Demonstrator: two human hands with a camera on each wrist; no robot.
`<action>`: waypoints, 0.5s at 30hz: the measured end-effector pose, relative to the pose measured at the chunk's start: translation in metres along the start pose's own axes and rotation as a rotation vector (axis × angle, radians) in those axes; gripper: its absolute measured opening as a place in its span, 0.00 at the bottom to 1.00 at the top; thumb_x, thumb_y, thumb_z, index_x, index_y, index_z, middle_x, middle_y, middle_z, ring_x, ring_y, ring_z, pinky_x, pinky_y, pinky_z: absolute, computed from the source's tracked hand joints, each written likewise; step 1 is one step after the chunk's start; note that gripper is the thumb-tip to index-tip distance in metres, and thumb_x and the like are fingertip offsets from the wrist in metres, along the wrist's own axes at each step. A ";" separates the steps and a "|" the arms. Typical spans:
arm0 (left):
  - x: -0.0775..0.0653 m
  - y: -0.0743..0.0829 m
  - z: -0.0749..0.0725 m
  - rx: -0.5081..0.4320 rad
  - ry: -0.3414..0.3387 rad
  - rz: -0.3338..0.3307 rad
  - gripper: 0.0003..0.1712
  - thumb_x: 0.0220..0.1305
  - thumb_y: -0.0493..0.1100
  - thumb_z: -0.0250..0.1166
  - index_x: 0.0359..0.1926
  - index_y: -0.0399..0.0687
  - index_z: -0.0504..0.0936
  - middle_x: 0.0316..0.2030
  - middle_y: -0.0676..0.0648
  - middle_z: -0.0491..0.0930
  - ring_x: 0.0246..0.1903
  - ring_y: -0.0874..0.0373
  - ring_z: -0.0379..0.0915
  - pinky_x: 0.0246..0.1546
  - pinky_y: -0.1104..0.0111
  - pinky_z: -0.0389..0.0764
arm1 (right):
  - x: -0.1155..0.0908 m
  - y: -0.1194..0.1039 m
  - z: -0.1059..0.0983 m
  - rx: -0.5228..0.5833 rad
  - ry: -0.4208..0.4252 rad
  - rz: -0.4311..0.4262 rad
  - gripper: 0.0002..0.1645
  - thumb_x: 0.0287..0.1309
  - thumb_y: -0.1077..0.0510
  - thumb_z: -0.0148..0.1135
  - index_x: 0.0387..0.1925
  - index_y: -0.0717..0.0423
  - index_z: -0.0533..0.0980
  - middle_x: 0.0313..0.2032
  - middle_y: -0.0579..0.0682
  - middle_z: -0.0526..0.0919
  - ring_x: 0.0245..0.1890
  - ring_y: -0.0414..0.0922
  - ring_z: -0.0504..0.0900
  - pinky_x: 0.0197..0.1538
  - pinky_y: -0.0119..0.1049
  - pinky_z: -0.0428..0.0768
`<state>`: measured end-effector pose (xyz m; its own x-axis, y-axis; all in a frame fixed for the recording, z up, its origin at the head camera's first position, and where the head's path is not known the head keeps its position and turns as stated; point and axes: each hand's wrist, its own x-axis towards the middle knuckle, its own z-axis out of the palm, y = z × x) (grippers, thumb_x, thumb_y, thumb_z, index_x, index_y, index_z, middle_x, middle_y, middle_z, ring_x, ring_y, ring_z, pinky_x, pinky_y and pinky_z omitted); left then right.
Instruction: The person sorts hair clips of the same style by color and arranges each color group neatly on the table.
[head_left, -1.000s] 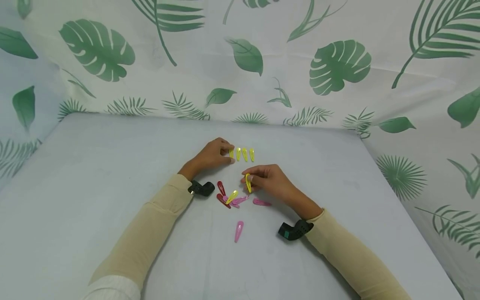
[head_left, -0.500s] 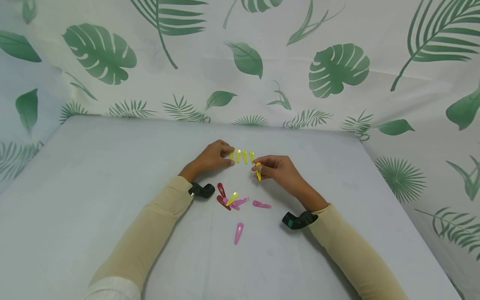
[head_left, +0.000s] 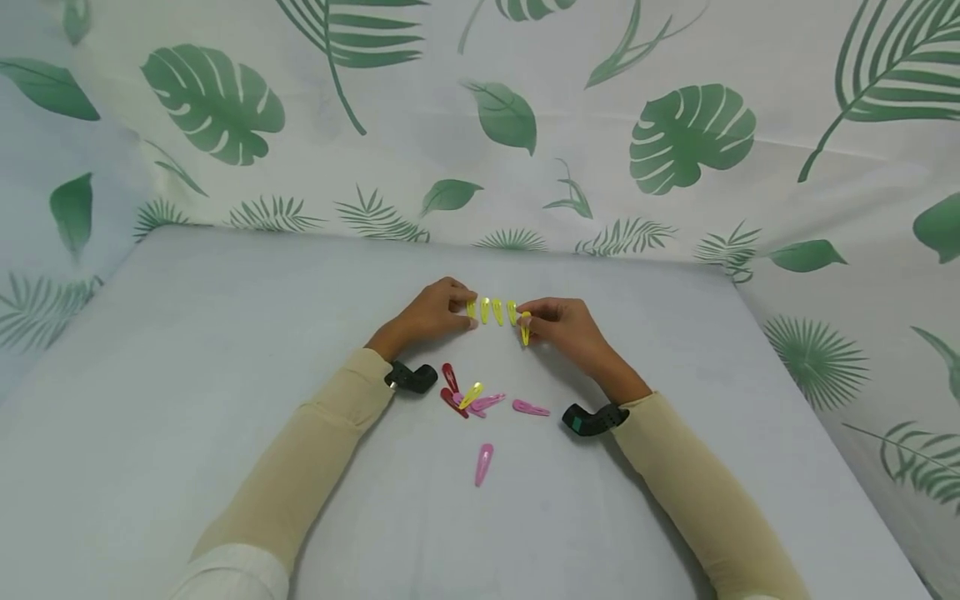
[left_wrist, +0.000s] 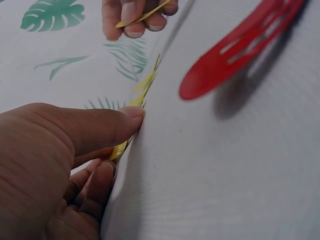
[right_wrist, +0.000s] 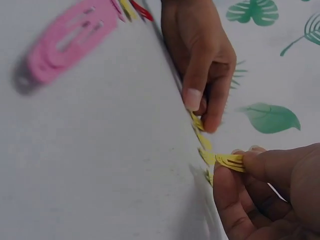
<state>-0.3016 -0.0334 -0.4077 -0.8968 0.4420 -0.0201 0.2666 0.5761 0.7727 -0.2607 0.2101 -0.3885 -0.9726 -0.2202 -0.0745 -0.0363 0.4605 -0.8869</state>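
Yellow snap hair clips (head_left: 497,312) stand side by side in a short row on the table. At the row's left end my left hand (head_left: 435,310) pinches the first clip (head_left: 471,308) between thumb and fingers; in the left wrist view the thumb partly covers it. My right hand (head_left: 566,327) holds another yellow hair clip (right_wrist: 230,161) between thumb and fingertips, beside the row's right end. That clip hangs roughly upright in the head view, slightly nearer me than the row. Whether it touches the table I cannot tell.
Nearer me lies a small overlapping pile with red clips (head_left: 450,377), a yellow clip (head_left: 471,394) and pink clips (head_left: 489,402). One pink clip (head_left: 531,407) lies right of it, another pink clip (head_left: 483,464) in front. A leaf-print cloth (head_left: 502,117) hangs behind the table (head_left: 225,350).
My right hand has carried its yellow clip from above the pile, away from me and rightward, to the row's right end. The left hand has kept its place on the first clip.
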 end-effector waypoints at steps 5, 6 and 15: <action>-0.002 -0.001 -0.001 0.003 -0.006 -0.008 0.29 0.63 0.43 0.68 0.64 0.40 0.74 0.56 0.45 0.70 0.51 0.55 0.69 0.53 0.65 0.72 | 0.009 -0.003 -0.001 -0.020 0.016 -0.016 0.14 0.63 0.60 0.63 0.49 0.60 0.82 0.46 0.54 0.83 0.36 0.47 0.83 0.40 0.35 0.82; -0.002 -0.001 -0.001 0.006 -0.005 -0.011 0.29 0.62 0.43 0.69 0.64 0.40 0.74 0.56 0.45 0.70 0.51 0.55 0.69 0.53 0.65 0.72 | 0.011 -0.003 -0.001 -0.014 0.013 -0.016 0.14 0.63 0.60 0.63 0.49 0.60 0.82 0.46 0.54 0.83 0.37 0.47 0.83 0.40 0.35 0.82; -0.001 0.000 -0.002 -0.009 -0.005 -0.009 0.30 0.62 0.42 0.69 0.64 0.41 0.74 0.55 0.46 0.70 0.51 0.55 0.69 0.53 0.65 0.72 | 0.021 0.000 -0.008 0.012 0.025 0.042 0.15 0.62 0.60 0.64 0.50 0.61 0.80 0.46 0.55 0.82 0.38 0.47 0.82 0.41 0.34 0.81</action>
<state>-0.3009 -0.0348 -0.4065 -0.8973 0.4403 -0.0301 0.2552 0.5735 0.7785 -0.2829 0.2128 -0.3864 -0.9787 -0.1791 -0.1006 0.0075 0.4582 -0.8888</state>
